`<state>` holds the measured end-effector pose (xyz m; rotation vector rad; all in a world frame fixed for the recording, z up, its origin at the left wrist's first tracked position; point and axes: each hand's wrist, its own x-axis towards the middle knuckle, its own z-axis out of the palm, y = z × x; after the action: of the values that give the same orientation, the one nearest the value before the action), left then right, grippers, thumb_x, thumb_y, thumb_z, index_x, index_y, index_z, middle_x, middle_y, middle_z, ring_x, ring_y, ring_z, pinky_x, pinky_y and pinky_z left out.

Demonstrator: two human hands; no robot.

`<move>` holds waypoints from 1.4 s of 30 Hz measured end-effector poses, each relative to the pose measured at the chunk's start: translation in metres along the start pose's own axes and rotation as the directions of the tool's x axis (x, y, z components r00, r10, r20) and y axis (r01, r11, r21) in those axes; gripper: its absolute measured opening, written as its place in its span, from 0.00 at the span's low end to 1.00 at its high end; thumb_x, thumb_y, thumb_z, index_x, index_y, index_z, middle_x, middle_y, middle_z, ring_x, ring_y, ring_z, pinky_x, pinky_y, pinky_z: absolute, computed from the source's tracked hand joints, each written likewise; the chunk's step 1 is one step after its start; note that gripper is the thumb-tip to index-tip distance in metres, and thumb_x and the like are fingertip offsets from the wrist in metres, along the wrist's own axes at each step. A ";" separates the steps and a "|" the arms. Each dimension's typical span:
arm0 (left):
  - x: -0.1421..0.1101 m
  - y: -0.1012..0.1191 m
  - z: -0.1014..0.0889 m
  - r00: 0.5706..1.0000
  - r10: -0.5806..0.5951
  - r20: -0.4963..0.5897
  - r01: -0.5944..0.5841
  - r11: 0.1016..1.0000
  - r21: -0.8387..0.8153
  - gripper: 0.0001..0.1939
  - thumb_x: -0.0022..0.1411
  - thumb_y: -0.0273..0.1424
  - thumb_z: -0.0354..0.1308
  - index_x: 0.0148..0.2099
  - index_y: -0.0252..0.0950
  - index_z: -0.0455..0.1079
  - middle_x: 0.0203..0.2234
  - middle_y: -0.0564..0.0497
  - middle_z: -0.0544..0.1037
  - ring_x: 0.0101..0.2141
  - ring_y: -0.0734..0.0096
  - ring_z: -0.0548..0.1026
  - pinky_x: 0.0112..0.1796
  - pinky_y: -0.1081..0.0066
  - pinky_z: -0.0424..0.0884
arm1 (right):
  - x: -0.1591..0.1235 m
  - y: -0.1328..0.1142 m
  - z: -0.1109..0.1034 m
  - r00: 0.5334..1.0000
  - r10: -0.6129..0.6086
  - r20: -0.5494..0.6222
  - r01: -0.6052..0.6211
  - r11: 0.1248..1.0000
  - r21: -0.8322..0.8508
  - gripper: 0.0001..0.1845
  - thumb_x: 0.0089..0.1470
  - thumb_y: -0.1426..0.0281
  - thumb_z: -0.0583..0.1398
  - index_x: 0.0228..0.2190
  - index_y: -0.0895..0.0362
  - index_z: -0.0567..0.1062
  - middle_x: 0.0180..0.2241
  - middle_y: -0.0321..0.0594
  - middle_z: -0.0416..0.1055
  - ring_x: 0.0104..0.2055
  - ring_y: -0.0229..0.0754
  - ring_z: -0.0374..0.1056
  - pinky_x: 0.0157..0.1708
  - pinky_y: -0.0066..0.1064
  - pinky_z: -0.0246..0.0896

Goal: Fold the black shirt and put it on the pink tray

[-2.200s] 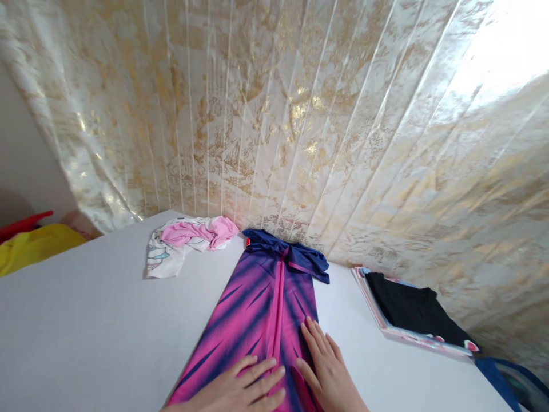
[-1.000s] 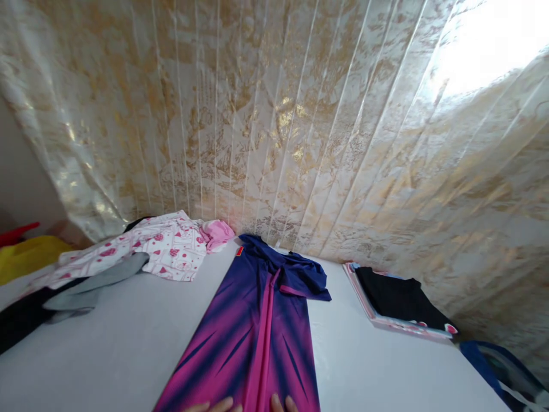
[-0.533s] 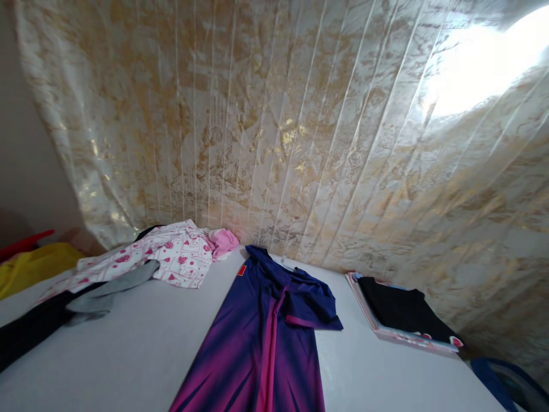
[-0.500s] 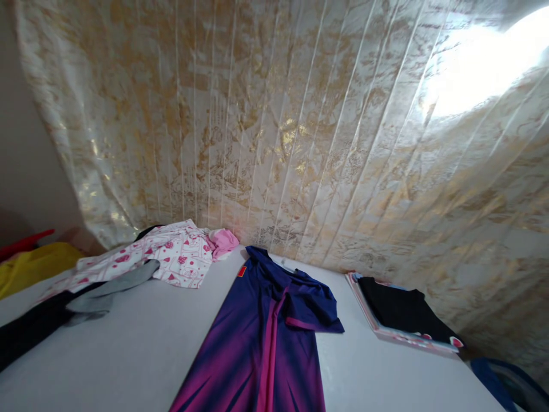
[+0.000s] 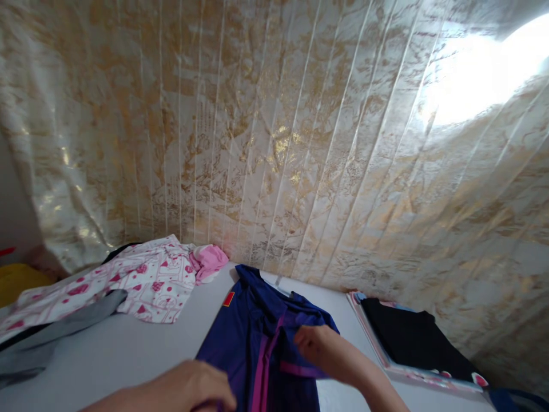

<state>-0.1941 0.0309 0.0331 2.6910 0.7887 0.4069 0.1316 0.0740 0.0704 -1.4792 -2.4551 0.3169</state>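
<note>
A dark blue and purple sports shirt (image 5: 240, 337) lies lengthwise on the white surface, collar toward the wall. Its right part is folded inward, with a magenta-edged sleeve lying across it. My left hand (image 5: 201, 386) is at its lower left edge, fingers curled, with a bit of purple cloth showing beneath them. Over the folded sleeve, my right hand (image 5: 317, 346) is closed, its fingertips pressed together at the cloth. Motion blurs that hand and the sleeve slightly. The shirt's lower end is out of view.
On the left lie a white and pink printed garment (image 5: 158, 280), a pink cloth (image 5: 210, 260), a grey garment (image 5: 81, 323) and a yellow cloth (image 5: 21, 283). At right sits a folded stack with a black garment (image 5: 412, 335) on top. A gold-patterned covering (image 5: 257, 143) hangs behind.
Both my hands have come into view from below, onto the shirt. The view has shifted slightly, and the folded sleeve has moved a little.
</note>
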 end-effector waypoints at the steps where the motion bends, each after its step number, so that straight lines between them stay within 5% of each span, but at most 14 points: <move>1: 0.025 -0.019 -0.012 0.998 -0.060 -0.026 0.060 0.998 -0.001 0.18 0.62 0.24 0.48 0.49 0.45 0.71 0.40 0.57 0.78 0.41 0.70 0.76 0.45 0.76 0.68 | 0.020 0.012 -0.004 0.998 0.058 0.001 -0.058 0.998 -0.023 0.09 0.58 0.74 0.56 0.38 0.56 0.75 0.36 0.37 0.76 0.35 0.37 0.71 0.37 0.29 0.67; 3: 0.069 -0.060 -0.031 0.961 -0.227 -0.159 0.234 0.972 0.025 0.20 0.59 0.22 0.47 0.50 0.43 0.70 0.46 0.55 0.76 0.47 0.68 0.74 0.49 0.72 0.66 | 0.054 0.033 -0.003 0.988 0.152 -0.012 -0.153 0.986 -0.072 0.16 0.53 0.79 0.55 0.43 0.57 0.75 0.40 0.40 0.76 0.41 0.40 0.72 0.41 0.28 0.64; 6: 0.119 -0.122 -0.043 0.840 -0.439 -0.319 0.468 0.884 0.018 0.20 0.61 0.21 0.45 0.51 0.37 0.69 0.51 0.48 0.73 0.51 0.66 0.69 0.53 0.69 0.63 | 0.088 0.058 0.013 0.967 0.250 -0.043 -0.254 0.956 -0.144 0.23 0.46 0.76 0.60 0.47 0.57 0.72 0.47 0.46 0.73 0.49 0.47 0.68 0.46 0.32 0.61; 11: 0.168 -0.188 -0.036 0.718 -0.617 -0.323 0.651 0.759 -0.004 0.12 0.62 0.28 0.56 0.49 0.35 0.70 0.47 0.43 0.73 0.51 0.59 0.69 0.52 0.62 0.63 | 0.127 0.096 0.030 0.922 0.380 -0.078 -0.388 0.899 -0.202 0.14 0.53 0.76 0.54 0.40 0.57 0.75 0.41 0.47 0.76 0.45 0.46 0.71 0.40 0.31 0.60; 18: 0.199 -0.218 -0.030 0.581 -0.783 -0.221 0.797 0.602 -0.038 0.14 0.67 0.39 0.55 0.45 0.33 0.70 0.39 0.48 0.75 0.38 0.66 0.75 0.41 0.61 0.72 | 0.163 0.146 0.024 0.880 0.462 -0.109 -0.475 0.851 -0.224 0.12 0.61 0.69 0.53 0.41 0.55 0.76 0.39 0.44 0.77 0.43 0.43 0.72 0.38 0.28 0.59; 26: 0.202 -0.210 -0.036 0.492 -0.775 -0.396 0.839 0.544 -0.021 0.16 0.64 0.40 0.50 0.42 0.39 0.76 0.40 0.44 0.79 0.45 0.54 0.75 0.39 0.67 0.67 | 0.166 0.134 0.028 0.842 0.473 -0.258 -0.538 0.768 -0.347 0.19 0.65 0.59 0.46 0.43 0.54 0.73 0.36 0.48 0.78 0.40 0.48 0.74 0.32 0.31 0.59; 29: 0.203 -0.210 -0.042 0.499 -0.765 -0.407 0.827 0.561 -0.040 0.17 0.64 0.40 0.48 0.42 0.39 0.76 0.39 0.45 0.80 0.42 0.56 0.76 0.37 0.69 0.66 | 0.171 0.128 0.017 0.851 0.436 -0.293 -0.523 0.755 -0.396 0.20 0.65 0.59 0.45 0.45 0.54 0.71 0.35 0.48 0.77 0.38 0.49 0.74 0.33 0.32 0.59; 34: 0.193 -0.214 -0.071 0.576 -0.753 -0.320 0.771 0.630 -0.094 0.13 0.61 0.34 0.50 0.38 0.37 0.75 0.28 0.50 0.79 0.31 0.64 0.78 0.31 0.73 0.67 | 0.162 0.090 0.001 0.888 0.360 -0.286 -0.457 0.759 -0.463 0.11 0.59 0.70 0.55 0.44 0.57 0.70 0.40 0.49 0.75 0.45 0.49 0.71 0.39 0.34 0.60; 38: 0.181 -0.204 -0.095 0.713 -0.664 -0.224 0.657 0.745 -0.119 0.17 0.57 0.26 0.48 0.45 0.38 0.73 0.33 0.54 0.79 0.27 0.71 0.77 0.29 0.75 0.68 | 0.137 0.028 0.015 0.965 0.205 -0.166 -0.251 0.907 -0.337 0.13 0.57 0.62 0.58 0.42 0.56 0.70 0.41 0.44 0.73 0.45 0.47 0.68 0.41 0.32 0.62; 42: 0.178 -0.200 -0.088 0.828 -0.561 -0.001 0.557 0.823 -0.114 0.22 0.45 0.18 0.50 0.40 0.39 0.76 0.34 0.57 0.80 0.25 0.73 0.76 0.25 0.78 0.67 | 0.127 -0.005 0.050 0.988 0.151 -0.029 -0.152 0.936 -0.317 0.17 0.48 0.62 0.63 0.38 0.58 0.73 0.41 0.47 0.72 0.45 0.55 0.68 0.41 0.41 0.63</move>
<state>-0.1758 0.3090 0.0727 2.2081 1.4610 0.3340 0.0537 0.1815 0.0388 -1.7992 -2.4816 -0.0626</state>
